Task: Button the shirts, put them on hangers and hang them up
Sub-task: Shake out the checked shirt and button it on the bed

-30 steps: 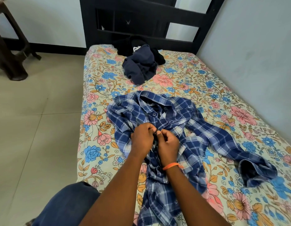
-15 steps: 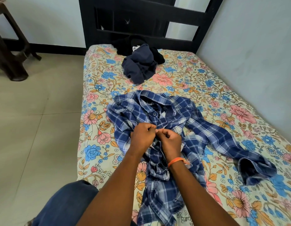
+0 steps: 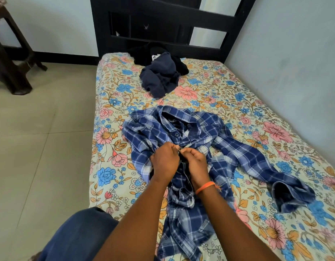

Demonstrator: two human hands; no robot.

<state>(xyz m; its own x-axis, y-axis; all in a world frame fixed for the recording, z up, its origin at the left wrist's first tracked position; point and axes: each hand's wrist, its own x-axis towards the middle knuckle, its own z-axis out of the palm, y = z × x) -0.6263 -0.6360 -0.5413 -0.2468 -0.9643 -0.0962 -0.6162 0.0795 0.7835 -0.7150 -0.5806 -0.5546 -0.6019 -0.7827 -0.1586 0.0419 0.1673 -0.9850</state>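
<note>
1. The plaid shirt (image 3: 198, 147) lies crumpled on the bed (image 3: 114, 166), directly under both hands, its collar just beyond them.
2. The left hand (image 3: 165, 160) pinches one front edge; the right hand (image 3: 195, 162) pinches the other edge. A small button (image 3: 179, 150) shows between the fingertips.
3. To do it well, I think the hole should be held flat and the button tilted through sideways.
4. The dark clothes (image 3: 160, 76) wait far beyond the hands. I see no hangers.
</note>
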